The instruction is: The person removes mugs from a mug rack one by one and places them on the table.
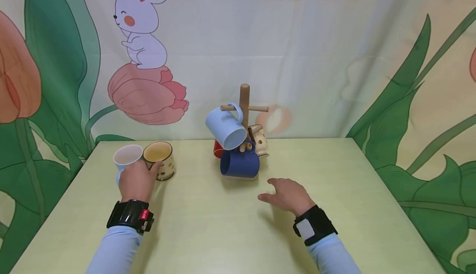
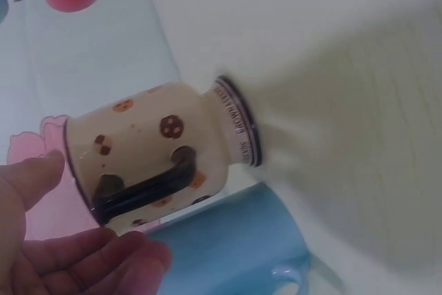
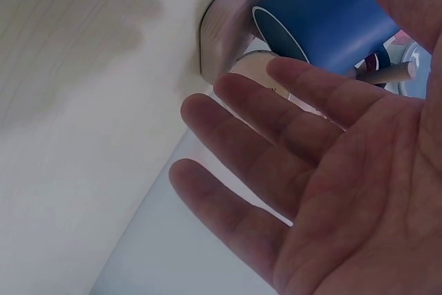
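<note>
On the table's left side stands a cream mug (image 1: 169, 167) with cookie-like spots, a dark handle and a dark rim. A light blue mug (image 2: 228, 246) stands close beside it. My left hand (image 1: 136, 179) is at these two mugs, its thumb by the cream mug's rim and its loosely bent fingers near the handle and in front of the blue mug. My right hand (image 1: 289, 194) hovers over the table with spread fingers, palm bare. Nearest to it, a dark blue mug (image 1: 239, 164) hangs low on a wooden mug rack (image 1: 244, 96).
Also on the rack hang a light blue mug (image 1: 223, 127), tilted mouth down, a red mug (image 1: 217, 150) mostly hidden behind, and a spotted cream mug (image 1: 261, 141) at the right. A printed curtain (image 1: 316, 67) hangs behind the table's back edge.
</note>
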`<state>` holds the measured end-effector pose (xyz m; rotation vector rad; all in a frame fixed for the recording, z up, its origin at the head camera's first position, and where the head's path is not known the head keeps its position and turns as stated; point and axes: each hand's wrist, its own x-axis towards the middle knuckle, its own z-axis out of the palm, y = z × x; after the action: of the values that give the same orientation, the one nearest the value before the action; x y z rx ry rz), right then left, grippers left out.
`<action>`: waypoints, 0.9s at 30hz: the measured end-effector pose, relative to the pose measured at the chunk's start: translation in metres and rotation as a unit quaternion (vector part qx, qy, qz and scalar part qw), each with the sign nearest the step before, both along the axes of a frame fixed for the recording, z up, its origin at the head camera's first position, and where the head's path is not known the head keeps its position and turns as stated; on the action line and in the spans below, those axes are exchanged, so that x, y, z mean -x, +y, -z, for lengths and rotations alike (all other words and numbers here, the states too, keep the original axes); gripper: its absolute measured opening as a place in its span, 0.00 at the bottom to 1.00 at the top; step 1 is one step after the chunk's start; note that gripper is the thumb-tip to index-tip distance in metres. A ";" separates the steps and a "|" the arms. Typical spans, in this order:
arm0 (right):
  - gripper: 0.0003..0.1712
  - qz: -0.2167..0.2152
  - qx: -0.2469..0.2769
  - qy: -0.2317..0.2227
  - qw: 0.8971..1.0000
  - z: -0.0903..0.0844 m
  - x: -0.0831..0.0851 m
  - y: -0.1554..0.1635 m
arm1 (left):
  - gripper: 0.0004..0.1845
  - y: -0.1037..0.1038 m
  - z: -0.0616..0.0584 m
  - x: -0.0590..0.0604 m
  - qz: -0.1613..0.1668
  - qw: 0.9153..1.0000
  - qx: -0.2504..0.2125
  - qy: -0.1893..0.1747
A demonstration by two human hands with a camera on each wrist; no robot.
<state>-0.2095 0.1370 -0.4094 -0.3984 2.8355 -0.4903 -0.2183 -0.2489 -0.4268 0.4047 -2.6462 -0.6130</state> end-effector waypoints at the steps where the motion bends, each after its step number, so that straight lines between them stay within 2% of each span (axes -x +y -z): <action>1: 0.37 0.000 0.000 0.000 1.000 0.000 0.000 0.000 | 0.25 0.000 -0.002 -0.001 -0.005 1.000 0.009 0.001; 6: 0.37 -0.001 -0.003 0.008 1.000 -0.004 0.002 0.001 | 0.28 0.000 -0.014 -0.002 -0.016 0.999 0.037 -0.001; 10: 0.37 -0.001 -0.009 0.018 1.000 -0.010 0.005 0.003 | 0.31 0.005 -0.025 -0.001 -0.007 0.999 0.048 0.005; 20: 0.36 -0.002 -0.021 0.064 0.998 -0.032 0.023 0.004 | 0.34 0.035 -0.057 0.011 0.064 0.995 0.071 0.029; 27: 0.36 0.000 -0.029 0.088 0.996 -0.053 0.037 0.002 | 0.35 0.057 -0.079 0.024 0.113 0.990 0.087 0.015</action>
<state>-0.2462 0.1387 -0.3568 -0.4498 3.0108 -0.3901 -0.2420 -0.1915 -0.3474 0.0450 -2.7094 -0.4450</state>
